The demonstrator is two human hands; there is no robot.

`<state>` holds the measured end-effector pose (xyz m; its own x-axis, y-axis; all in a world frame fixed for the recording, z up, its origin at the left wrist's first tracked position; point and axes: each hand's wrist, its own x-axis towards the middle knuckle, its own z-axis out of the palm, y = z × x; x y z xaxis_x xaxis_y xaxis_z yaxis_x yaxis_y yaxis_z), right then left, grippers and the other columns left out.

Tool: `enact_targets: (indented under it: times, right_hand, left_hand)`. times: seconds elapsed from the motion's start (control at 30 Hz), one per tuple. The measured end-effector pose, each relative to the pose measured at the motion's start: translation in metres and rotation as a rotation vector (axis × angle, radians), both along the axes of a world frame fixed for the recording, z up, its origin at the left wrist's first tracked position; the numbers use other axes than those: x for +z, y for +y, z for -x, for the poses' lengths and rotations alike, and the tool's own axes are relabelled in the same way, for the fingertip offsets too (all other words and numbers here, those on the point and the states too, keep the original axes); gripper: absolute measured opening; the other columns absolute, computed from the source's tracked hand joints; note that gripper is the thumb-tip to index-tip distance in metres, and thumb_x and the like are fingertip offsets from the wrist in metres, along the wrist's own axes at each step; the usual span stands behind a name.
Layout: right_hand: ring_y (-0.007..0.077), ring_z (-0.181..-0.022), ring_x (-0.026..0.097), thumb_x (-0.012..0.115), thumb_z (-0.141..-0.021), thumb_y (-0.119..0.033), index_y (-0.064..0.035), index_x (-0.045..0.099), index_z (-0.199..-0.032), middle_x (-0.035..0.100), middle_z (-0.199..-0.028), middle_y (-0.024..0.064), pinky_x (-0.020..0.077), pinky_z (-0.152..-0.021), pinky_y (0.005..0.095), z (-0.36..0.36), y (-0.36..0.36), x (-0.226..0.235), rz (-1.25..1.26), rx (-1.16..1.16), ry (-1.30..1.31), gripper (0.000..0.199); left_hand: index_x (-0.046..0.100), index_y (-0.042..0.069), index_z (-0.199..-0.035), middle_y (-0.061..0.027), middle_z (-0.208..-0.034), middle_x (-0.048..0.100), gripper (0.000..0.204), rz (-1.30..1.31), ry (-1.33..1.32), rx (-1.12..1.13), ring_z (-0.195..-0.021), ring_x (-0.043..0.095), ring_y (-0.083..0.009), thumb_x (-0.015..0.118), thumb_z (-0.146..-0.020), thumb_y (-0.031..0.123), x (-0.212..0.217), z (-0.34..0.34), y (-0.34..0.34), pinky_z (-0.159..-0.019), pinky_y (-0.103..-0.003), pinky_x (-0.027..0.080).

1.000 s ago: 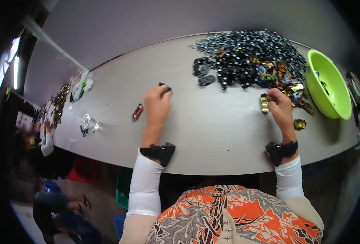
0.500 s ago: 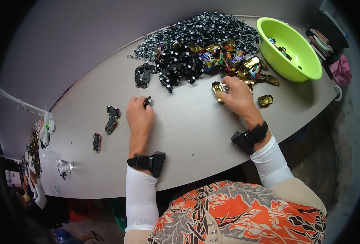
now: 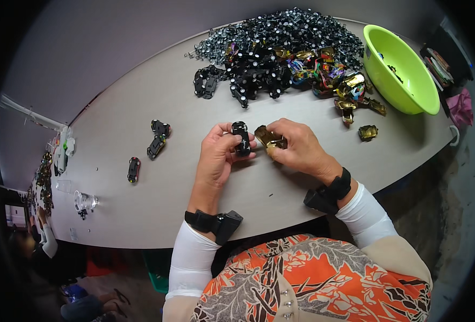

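Observation:
My left hand [image 3: 219, 153] grips a black toy car chassis [image 3: 241, 138], thumb laid across it. Just to its right, my right hand [image 3: 300, 146] pinches a gold toy car body shell [image 3: 270, 138] with its hollow inside showing. The two parts are close together above the table, and I cannot tell whether they touch. Beyond my hands lie a pile of black chassis [image 3: 259, 72] and a heap of gold and coloured car shells [image 3: 323, 72]. A single gold shell [image 3: 368, 132] sits apart at the right.
Wheel-and-axle pieces [image 3: 285, 32] are heaped at the back. A lime-green bowl [image 3: 425, 94] with a few parts stands far right. Three toy cars [image 3: 133, 169] lie on the left of the table [image 3: 183, 177], near a clear cup [image 3: 84, 201]. Another person's arm [image 3: 48, 241] shows far left.
Both hands have come together at the middle. The left brought the black chassis rightward and turned it upright; the right carried the gold shell over from beside the pile.

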<state>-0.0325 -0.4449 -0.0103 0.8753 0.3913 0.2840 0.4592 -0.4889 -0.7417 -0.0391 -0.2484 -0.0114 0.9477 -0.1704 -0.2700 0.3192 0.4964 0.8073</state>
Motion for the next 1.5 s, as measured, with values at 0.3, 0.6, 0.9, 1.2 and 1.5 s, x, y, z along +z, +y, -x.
enact_targets:
  times: [0.3,0.6,0.9,1.2,1.5]
  right_hand:
    - [0.0134,-0.069,0.057,0.068,-0.072,-0.013,0.0012,0.056,-0.105,0.060,-0.077,0.0074,0.0456,-0.059,0.0268,0.004,-0.001,0.012,-0.365,0.176,0.500,0.038]
    - [0.0266,-0.092,0.056,0.071,-0.062,0.004,-0.0035,0.052,-0.109,0.054,-0.106,0.0129,0.0484,-0.070,0.0309,0.015,0.017,0.005,-0.244,0.199,-0.334,0.051]
    - [0.0046,-0.074,0.052,0.057,-0.074,0.002,0.0009,0.053,-0.097,0.058,-0.083,0.0011,0.0431,-0.062,0.0195,0.000,-0.002,0.009,-0.639,-0.002,0.419,0.024]
    - [0.0057,-0.068,0.050,0.066,-0.073,-0.002,0.0015,0.045,-0.117,0.056,-0.086,0.0047,0.0413,-0.056,0.0203,0.000,0.006,-0.003,-0.553,-0.165,0.405,0.049]
    - [0.0061,-0.060,0.047,0.065,-0.082,-0.024,0.0040,0.041,-0.122,0.055,-0.077,0.0043,0.0362,-0.048,0.0199,-0.001,0.003,-0.002,-0.663,-0.090,0.734,0.054]
  left_hand:
    - [0.051,0.001,-0.109,-0.0077,-0.085,0.062,0.038,-0.185,-0.057,-0.049,-0.074,0.063,-0.0172,0.063,-0.073,-0.004,-0.009,0.003,-0.008,-0.062,-0.032,0.056]
    - [0.052,0.002,-0.102,-0.0082,-0.088,0.061,0.031,0.108,0.154,-0.039,-0.075,0.062,-0.0168,0.063,-0.073,-0.003,-0.013,0.004,-0.015,-0.063,-0.033,0.055]
    - [0.045,-0.003,-0.114,-0.0130,-0.097,0.059,0.034,0.103,0.098,-0.078,-0.083,0.064,-0.0227,0.058,-0.085,0.009,-0.007,0.011,-0.023,-0.068,-0.039,0.057]
    - [0.054,-0.003,-0.102,-0.0116,-0.090,0.061,0.022,-0.006,0.000,0.037,-0.072,0.064,-0.0194,0.060,-0.085,0.010,-0.016,0.010,-0.025,-0.059,-0.030,0.058]
    - [0.055,-0.002,-0.100,-0.0132,-0.086,0.062,0.019,0.171,-0.004,0.006,-0.068,0.064,-0.0206,0.057,-0.087,0.011,-0.011,0.008,-0.017,-0.058,-0.028,0.056]
